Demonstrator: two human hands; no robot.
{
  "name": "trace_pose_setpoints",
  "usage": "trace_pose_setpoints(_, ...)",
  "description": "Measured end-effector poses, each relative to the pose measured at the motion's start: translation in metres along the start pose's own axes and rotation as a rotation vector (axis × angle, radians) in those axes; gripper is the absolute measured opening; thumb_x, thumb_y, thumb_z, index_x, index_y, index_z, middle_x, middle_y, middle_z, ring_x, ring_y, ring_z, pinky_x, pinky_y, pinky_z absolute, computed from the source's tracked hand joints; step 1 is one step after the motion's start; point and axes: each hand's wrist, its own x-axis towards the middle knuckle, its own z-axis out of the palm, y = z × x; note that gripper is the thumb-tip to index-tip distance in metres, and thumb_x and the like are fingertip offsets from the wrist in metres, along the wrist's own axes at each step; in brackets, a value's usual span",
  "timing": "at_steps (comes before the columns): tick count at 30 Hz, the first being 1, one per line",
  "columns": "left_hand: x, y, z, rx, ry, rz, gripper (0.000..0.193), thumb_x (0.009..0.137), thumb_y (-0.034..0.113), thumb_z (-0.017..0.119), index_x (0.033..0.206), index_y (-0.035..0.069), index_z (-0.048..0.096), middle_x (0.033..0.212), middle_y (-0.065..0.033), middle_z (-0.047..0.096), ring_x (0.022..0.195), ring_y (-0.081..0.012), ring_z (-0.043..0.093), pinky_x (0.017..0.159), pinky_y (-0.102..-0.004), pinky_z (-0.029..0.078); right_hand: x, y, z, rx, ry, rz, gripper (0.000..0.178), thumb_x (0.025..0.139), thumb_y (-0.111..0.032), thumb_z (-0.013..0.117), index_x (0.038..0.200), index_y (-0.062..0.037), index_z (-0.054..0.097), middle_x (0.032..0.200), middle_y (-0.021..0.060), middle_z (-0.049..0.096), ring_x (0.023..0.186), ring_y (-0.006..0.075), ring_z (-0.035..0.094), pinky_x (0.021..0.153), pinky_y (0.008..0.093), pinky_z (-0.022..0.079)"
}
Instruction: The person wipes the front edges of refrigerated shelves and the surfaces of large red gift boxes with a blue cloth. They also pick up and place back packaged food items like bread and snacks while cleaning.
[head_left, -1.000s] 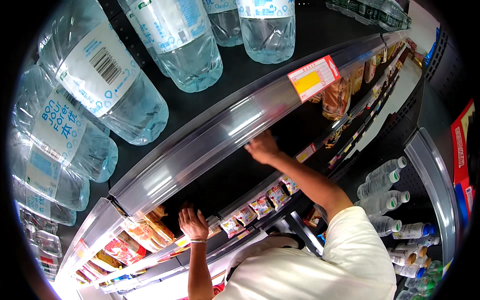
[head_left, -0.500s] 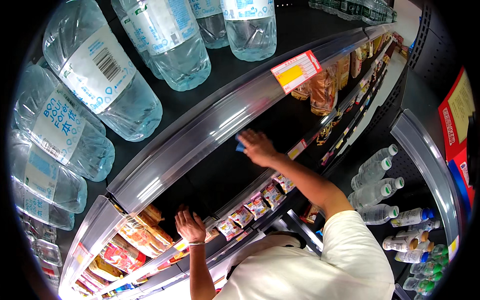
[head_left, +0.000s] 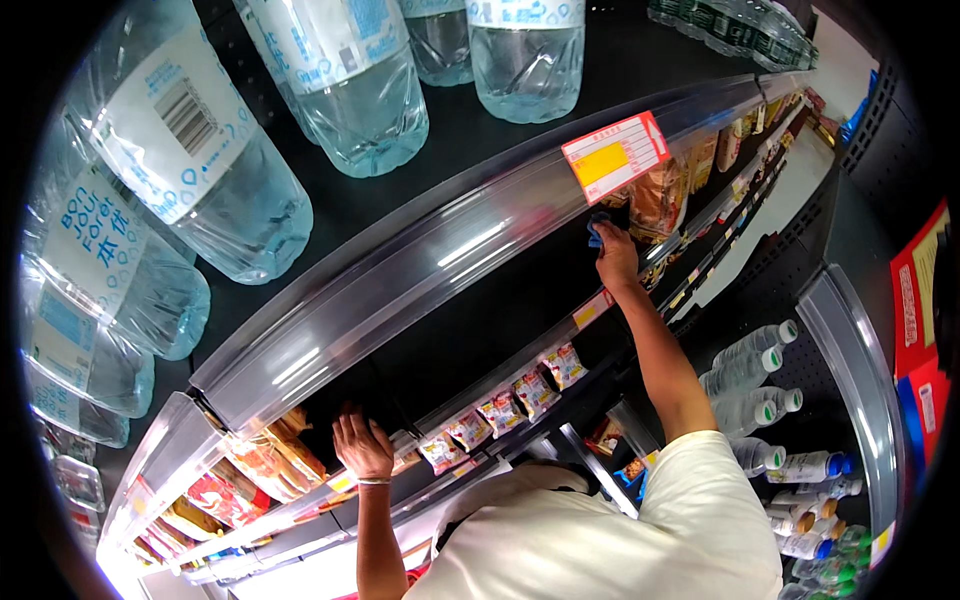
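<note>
My right hand (head_left: 618, 258) is closed on a small blue cloth (head_left: 596, 230), which it holds at the far right part of a dark shelf (head_left: 480, 310), close to bread-like packages in clear wrap (head_left: 658, 200). My left hand (head_left: 362, 445) lies with fingers stretched out near the front edge of the same shelf, beside orange-and-clear bagged food (head_left: 275, 465). Nothing shows in the left hand. The shelf between my two hands is a bare dark surface, under the clear edge strip (head_left: 440, 250) of the shelf above.
Large water bottles (head_left: 230, 180) stand on the upper shelf at left. A red and yellow price tag (head_left: 615, 157) hangs from its edge. Small snack packets (head_left: 500, 410) line a lower shelf. Smaller bottles (head_left: 745, 375) fill a rack at right.
My right hand has moved to the right and away from me along the shelf with the blue cloth. My left hand has stayed in nearly the same place; the view has shifted slightly.
</note>
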Motion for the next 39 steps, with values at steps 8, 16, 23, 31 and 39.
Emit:
trace_pose_setpoints(8, -0.023, -0.018, 0.014, 0.089, 0.154, -0.010, 0.038, 0.081, 0.021, 0.063, 0.113, 0.000, 0.064, 0.110, -0.0231, 0.064, 0.100, -0.0442, 0.060, 0.090, -0.0534, 0.049, -0.024, -0.034, -0.003, -0.049, 0.007, -0.045, 0.047, 0.069, 0.009, 0.062, 0.112, -0.0091, 0.064, 0.113, 0.0138, 0.065, 0.109, 0.0369, 0.058, 0.097, 0.0482, 0.045)
trace_pose_setpoints(16, -0.020, -0.006, 0.002, -0.063, 0.135, -0.121, 0.035, 0.082, 0.024, 0.066, 0.109, 0.003, 0.064, 0.113, -0.0206, 0.062, 0.105, -0.0383, 0.061, 0.091, -0.0486, 0.050, -0.022, 0.024, 0.015, -0.120, -0.019, -0.119, 0.044, 0.074, 0.002, 0.062, 0.117, -0.0089, 0.069, 0.117, 0.0160, 0.069, 0.110, 0.0363, 0.064, 0.098, 0.0455, 0.048)
trace_pose_setpoints(23, -0.022, -0.008, 0.002, -0.230, 0.333, 0.041, 0.040, 0.080, 0.023, 0.065, 0.113, 0.001, 0.059, 0.126, -0.0215, 0.058, 0.119, -0.0374, 0.056, 0.108, -0.0506, 0.041, 0.003, 0.051, 0.017, -0.286, -0.287, -0.156, 0.038, 0.099, -0.024, 0.056, 0.129, -0.0021, 0.061, 0.129, 0.0213, 0.062, 0.114, 0.0365, 0.062, 0.099, 0.0442, 0.047)
trace_pose_setpoints(31, -0.229, -0.032, -0.045, -0.271, 0.430, -0.173, 0.043, 0.073, 0.003, 0.066, 0.115, 0.002, 0.057, 0.125, -0.0190, 0.059, 0.116, -0.0371, 0.057, 0.105, -0.0519, 0.044, -0.078, -0.195, -0.080, 0.337, -0.020, -0.647, 0.030, 0.104, -0.006, 0.044, 0.129, 0.0044, 0.057, 0.132, 0.0203, 0.059, 0.123, 0.0329, 0.058, 0.105, 0.0425, 0.049)
trace_pose_setpoints(39, -0.510, -0.066, -0.087, 0.226, -0.073, -1.335, 0.074, 0.073, 0.023, 0.081, 0.135, 0.003, 0.047, 0.141, -0.0187, 0.049, 0.131, -0.0363, 0.045, 0.112, -0.0474, 0.035, -0.287, -0.422, -0.101, 0.923, -0.895, -0.863, 0.023, 0.090, 0.007, 0.052, 0.109, 0.0034, 0.065, 0.116, 0.0164, 0.068, 0.107, 0.0322, 0.066, 0.095, 0.0407, 0.051)
